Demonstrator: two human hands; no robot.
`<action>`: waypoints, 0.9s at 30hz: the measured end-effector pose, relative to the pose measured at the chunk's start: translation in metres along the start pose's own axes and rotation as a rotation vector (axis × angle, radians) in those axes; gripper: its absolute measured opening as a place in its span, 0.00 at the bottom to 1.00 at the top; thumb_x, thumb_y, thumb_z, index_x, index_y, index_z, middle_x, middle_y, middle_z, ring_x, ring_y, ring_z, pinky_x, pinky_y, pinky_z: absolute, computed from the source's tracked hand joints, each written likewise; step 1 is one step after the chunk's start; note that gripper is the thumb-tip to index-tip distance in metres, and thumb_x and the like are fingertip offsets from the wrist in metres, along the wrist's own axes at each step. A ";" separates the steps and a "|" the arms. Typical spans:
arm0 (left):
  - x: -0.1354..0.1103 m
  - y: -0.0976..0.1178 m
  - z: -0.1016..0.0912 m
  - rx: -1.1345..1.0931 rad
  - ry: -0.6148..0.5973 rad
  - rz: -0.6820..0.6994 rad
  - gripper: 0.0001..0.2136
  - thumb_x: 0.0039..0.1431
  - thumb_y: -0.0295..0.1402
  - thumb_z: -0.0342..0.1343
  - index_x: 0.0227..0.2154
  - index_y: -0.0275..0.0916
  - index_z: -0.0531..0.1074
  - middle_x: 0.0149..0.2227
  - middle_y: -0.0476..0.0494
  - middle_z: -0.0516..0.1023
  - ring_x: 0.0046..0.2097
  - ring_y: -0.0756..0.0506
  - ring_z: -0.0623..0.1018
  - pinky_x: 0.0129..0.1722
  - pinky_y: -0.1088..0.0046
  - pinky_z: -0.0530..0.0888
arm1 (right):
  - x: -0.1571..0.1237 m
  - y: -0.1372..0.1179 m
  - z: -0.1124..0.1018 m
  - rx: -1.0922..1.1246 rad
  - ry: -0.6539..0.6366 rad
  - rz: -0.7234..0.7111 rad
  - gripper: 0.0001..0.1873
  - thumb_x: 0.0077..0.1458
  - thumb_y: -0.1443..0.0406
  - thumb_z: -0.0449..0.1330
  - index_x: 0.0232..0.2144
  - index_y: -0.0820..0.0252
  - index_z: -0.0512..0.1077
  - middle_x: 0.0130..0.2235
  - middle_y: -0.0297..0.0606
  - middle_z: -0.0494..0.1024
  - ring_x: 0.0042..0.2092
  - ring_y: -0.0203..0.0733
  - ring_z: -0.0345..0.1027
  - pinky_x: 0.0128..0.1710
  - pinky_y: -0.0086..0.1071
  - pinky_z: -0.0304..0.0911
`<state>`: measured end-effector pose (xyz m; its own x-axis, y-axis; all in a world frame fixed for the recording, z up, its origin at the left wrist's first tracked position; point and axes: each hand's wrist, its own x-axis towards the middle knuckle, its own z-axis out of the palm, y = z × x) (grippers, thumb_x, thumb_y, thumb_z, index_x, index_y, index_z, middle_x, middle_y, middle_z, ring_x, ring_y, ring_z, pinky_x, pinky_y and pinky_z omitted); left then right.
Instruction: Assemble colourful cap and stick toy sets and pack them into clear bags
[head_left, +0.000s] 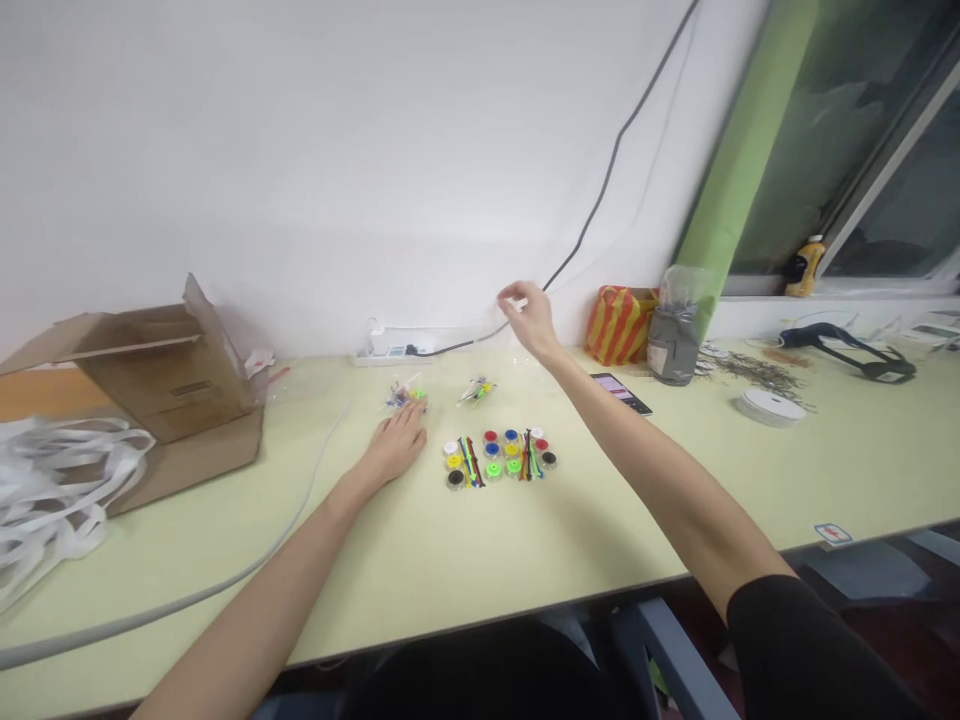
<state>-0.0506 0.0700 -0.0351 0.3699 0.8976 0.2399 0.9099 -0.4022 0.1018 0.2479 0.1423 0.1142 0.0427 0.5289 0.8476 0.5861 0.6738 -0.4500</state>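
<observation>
My left hand lies flat on the table, its fingers stretched toward a small clear bag of colourful pieces. The fingertips are at the bag's near edge. My right hand is raised above the table in front of the wall, thumb and fingertips drawn together. Whatever they pinch is too faint to make out. Between my arms sit several small round discs with coloured centres, among them a black one and a blue one. Two bundles of thin coloured strips lie among them. Another small bundle of coloured pieces lies behind.
At left stand an open cardboard box and a heap of white straps; a grey cable crosses the table. A power strip is by the wall. At right are a phone, a striped bag and a white roll.
</observation>
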 end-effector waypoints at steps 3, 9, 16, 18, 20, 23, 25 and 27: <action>0.000 0.001 0.000 0.020 0.001 0.001 0.28 0.68 0.36 0.37 0.70 0.37 0.53 0.71 0.38 0.54 0.72 0.39 0.54 0.67 0.51 0.58 | 0.001 -0.008 -0.010 0.007 0.198 -0.013 0.06 0.63 0.64 0.55 0.39 0.57 0.71 0.44 0.41 0.73 0.46 0.44 0.65 0.49 0.40 0.62; 0.000 0.001 0.000 0.020 -0.029 -0.017 0.28 0.68 0.37 0.36 0.69 0.37 0.55 0.72 0.37 0.53 0.72 0.39 0.53 0.68 0.51 0.57 | -0.043 0.008 -0.035 -0.134 0.174 -0.107 0.08 0.65 0.62 0.53 0.40 0.55 0.71 0.47 0.43 0.70 0.53 0.50 0.62 0.57 0.46 0.57; 0.000 -0.001 0.004 -0.006 0.007 -0.008 0.26 0.68 0.36 0.37 0.67 0.39 0.58 0.71 0.37 0.55 0.72 0.39 0.54 0.68 0.50 0.57 | -0.120 0.092 -0.066 -0.363 -0.143 0.186 0.10 0.57 0.69 0.53 0.37 0.57 0.74 0.50 0.48 0.72 0.55 0.55 0.62 0.58 0.48 0.56; 0.000 -0.001 0.004 -0.011 0.010 -0.007 0.26 0.68 0.36 0.37 0.66 0.39 0.59 0.71 0.37 0.56 0.72 0.39 0.55 0.68 0.50 0.57 | -0.136 0.108 -0.070 -0.398 -0.252 0.252 0.12 0.55 0.71 0.51 0.36 0.57 0.74 0.48 0.48 0.73 0.54 0.55 0.63 0.56 0.47 0.58; 0.000 -0.001 0.002 -0.011 0.006 -0.009 0.26 0.68 0.36 0.37 0.66 0.39 0.60 0.71 0.38 0.56 0.72 0.39 0.55 0.68 0.50 0.57 | -0.144 0.116 -0.071 -0.427 -0.293 0.294 0.15 0.54 0.73 0.49 0.36 0.58 0.74 0.46 0.47 0.74 0.52 0.53 0.65 0.55 0.46 0.59; 0.000 0.000 0.000 -0.001 -0.013 -0.023 0.26 0.68 0.37 0.36 0.66 0.38 0.60 0.71 0.38 0.55 0.72 0.39 0.54 0.68 0.51 0.56 | -0.142 0.116 -0.070 -0.487 -0.242 0.315 0.20 0.52 0.76 0.46 0.39 0.60 0.74 0.47 0.49 0.75 0.54 0.53 0.65 0.55 0.45 0.60; 0.000 0.001 -0.002 0.011 -0.031 -0.026 0.27 0.68 0.37 0.35 0.66 0.36 0.58 0.72 0.38 0.54 0.72 0.39 0.54 0.68 0.51 0.56 | -0.137 0.111 -0.068 -0.545 -0.179 0.284 0.24 0.51 0.77 0.46 0.45 0.61 0.74 0.55 0.50 0.73 0.59 0.52 0.62 0.59 0.45 0.57; 0.000 0.001 -0.002 0.015 -0.032 -0.021 0.27 0.68 0.37 0.34 0.67 0.36 0.58 0.72 0.38 0.53 0.72 0.40 0.53 0.68 0.52 0.56 | -0.134 0.106 -0.065 -0.601 -0.178 0.222 0.28 0.53 0.77 0.46 0.52 0.61 0.72 0.64 0.48 0.66 0.66 0.51 0.54 0.64 0.47 0.50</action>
<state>-0.0499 0.0697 -0.0332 0.3567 0.9111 0.2064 0.9200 -0.3810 0.0919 0.3570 0.1094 -0.0294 0.1103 0.7337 0.6704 0.9301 0.1616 -0.3300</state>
